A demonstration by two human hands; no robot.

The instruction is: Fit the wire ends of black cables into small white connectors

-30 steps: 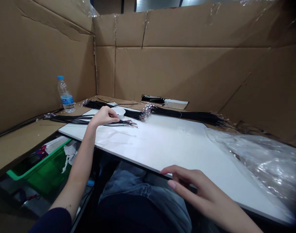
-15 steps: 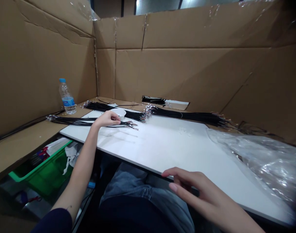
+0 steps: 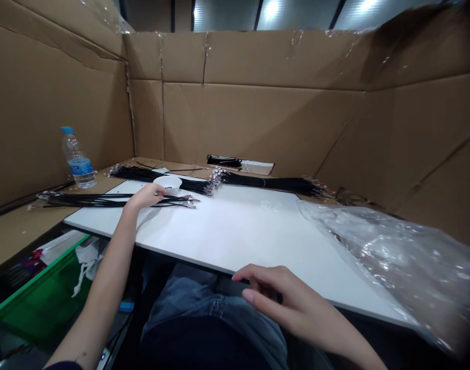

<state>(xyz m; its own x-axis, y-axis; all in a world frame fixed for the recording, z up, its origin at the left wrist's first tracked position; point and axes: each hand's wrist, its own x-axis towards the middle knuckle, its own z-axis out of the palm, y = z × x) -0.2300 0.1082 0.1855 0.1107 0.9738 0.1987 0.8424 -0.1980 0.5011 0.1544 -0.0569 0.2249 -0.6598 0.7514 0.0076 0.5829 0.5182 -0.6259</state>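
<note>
Left hand at the white bowl and front cables; right hand loosely curled at the table's near edge

Clock directions are taken from the middle of the white tabletop (image 3: 238, 231), with 12 at the far side. The left hand (image 3: 145, 197) is between 9 and 10 o'clock, above the front cables (image 3: 107, 200). Its fingers are bent and thumb and fingertips are drawn close together. Whether they pinch a cable or the bowl's rim cannot be told. The white bowl (image 3: 175, 190) stands upright at 10 o'clock, just beside those fingertips, with small dark specks inside. The front cables lie beneath the hand, their stripped-looking ends pointing towards the tabletop's middle.

The right hand (image 3: 283, 295) is between 4 and 5 o'clock, over the near edge; thumb and forefinger stand apart, remaining fingers curled.

A rear black bundle (image 3: 142, 173) lies at 10 to 11 o'clock, partly behind the bowl; a tied bundle (image 3: 273, 183) lies at 1 to 2. Clear plastic sheeting (image 3: 393, 241) covers 3 o'clock. A water bottle (image 3: 79, 164) stands upright between 9 and 10, well beyond the left hand. A green bin (image 3: 38, 308) sits below the tabletop between 8 and 9.
</note>
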